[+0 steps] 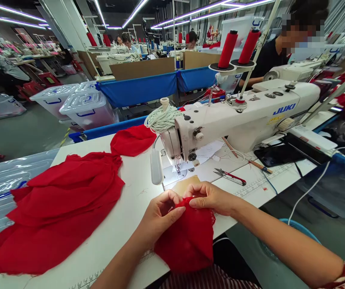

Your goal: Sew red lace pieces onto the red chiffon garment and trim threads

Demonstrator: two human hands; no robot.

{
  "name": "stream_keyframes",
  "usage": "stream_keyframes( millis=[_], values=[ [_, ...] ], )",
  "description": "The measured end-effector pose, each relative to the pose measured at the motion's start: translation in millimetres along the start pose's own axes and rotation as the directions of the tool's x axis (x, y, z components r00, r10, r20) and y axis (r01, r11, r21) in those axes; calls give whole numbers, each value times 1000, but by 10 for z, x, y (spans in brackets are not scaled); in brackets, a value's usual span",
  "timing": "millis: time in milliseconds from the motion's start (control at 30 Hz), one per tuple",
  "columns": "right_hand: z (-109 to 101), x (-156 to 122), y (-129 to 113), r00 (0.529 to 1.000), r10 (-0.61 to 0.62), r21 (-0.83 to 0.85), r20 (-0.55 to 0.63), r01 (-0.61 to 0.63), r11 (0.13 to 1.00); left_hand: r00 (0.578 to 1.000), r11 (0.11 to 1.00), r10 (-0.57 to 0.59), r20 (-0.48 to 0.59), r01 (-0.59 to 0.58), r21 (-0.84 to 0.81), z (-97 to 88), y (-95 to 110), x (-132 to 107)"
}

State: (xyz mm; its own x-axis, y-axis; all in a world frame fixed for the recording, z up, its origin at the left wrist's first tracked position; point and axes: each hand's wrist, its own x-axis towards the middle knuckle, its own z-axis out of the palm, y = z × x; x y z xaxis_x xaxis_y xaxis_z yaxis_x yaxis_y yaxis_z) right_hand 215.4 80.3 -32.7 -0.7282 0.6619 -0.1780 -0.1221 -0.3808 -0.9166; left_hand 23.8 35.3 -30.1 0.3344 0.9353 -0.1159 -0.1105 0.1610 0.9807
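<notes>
A small red fabric piece (187, 239) hangs over the front edge of the white table (130, 200). My left hand (160, 214) pinches its top edge from the left, fingers closed. Pressed against the same edge from the right, my right hand (210, 196) is also closed on the cloth. Both hands meet just in front of the white JUKI sewing machine (238, 116) and its needle area (178, 166).
A large pile of red fabric (61, 204) lies on the table's left, a smaller red piece (132, 140) behind it. Red-handled snips (229, 175) and a pencil (259, 165) lie right of the needle. Two red thread cones (238, 48) stand on top. Another person (281, 48) works behind.
</notes>
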Motion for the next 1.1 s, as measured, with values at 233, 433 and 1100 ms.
stream_keyframes(
  millis=[233, 433, 1100],
  values=[
    [74, -14, 16, 994, -109, -61, -9, 109, 992, 991, 994, -89, 101, 96, -62, -40, 2, -5],
    [106, -56, 0, 970, -210, -472, -119, 131, 872, 999, 971, -44, -6, 44, 233, -39, -8, 27],
    [148, -79, -22, 988, 37, -228, -153, -71, 971, 993, 933, -114, 10, 103, 344, -41, 94, 33]
  ],
)
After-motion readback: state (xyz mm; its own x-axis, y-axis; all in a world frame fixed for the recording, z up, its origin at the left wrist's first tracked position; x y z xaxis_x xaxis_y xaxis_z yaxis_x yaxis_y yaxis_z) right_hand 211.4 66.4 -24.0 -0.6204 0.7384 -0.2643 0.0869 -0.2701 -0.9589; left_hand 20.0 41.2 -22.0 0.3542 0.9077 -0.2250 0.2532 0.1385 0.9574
